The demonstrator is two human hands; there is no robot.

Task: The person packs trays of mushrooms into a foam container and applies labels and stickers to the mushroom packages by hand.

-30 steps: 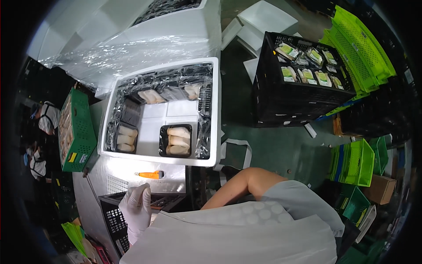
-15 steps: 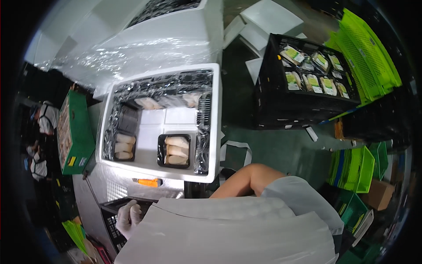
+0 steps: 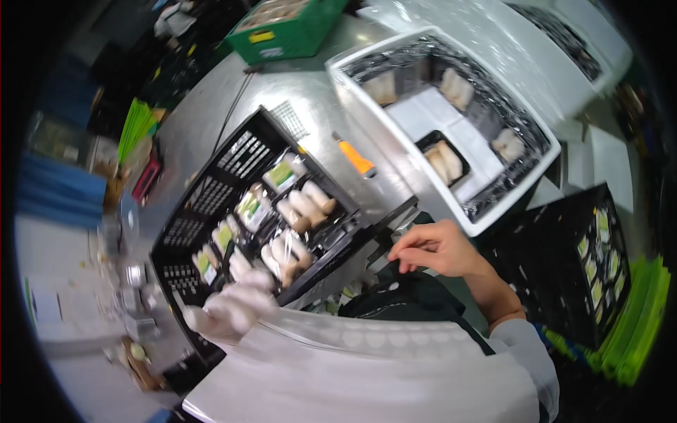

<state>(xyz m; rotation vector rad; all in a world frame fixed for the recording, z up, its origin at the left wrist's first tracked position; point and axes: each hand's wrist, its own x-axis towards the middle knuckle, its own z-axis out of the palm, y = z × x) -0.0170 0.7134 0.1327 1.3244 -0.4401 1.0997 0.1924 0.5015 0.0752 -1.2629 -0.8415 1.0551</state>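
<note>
My left hand [image 3: 236,309], in a white glove, is at the near side of a black crate [image 3: 185,243]. Motion smears its fingers, so its grip is unclear. Packs of pale mushrooms [image 3: 305,206] in black trays lie inside the crate, some with green and white labels. My bare right hand [image 3: 441,248] hovers right of the crate, fingers loosely curled and a little apart, nothing visible in them. Beyond it stands a white foam box [image 3: 451,204] lined with black plastic. One mushroom tray [image 3: 444,162] lies flat in it; others stand along its walls.
An orange-handled tool [image 3: 356,159] lies on the metal table [image 3: 211,106] between crate and box. A green crate [image 3: 282,35] stands at the far edge. Wrapped white foam boxes [image 3: 472,28] are behind. Low on the right are black crates [image 3: 543,247] of packs and lime-green crates [image 3: 645,310].
The view has swung left, bringing the black crate of mushroom packs into full sight. My right hand has come into view; my left hand is now over the crate's near side.
</note>
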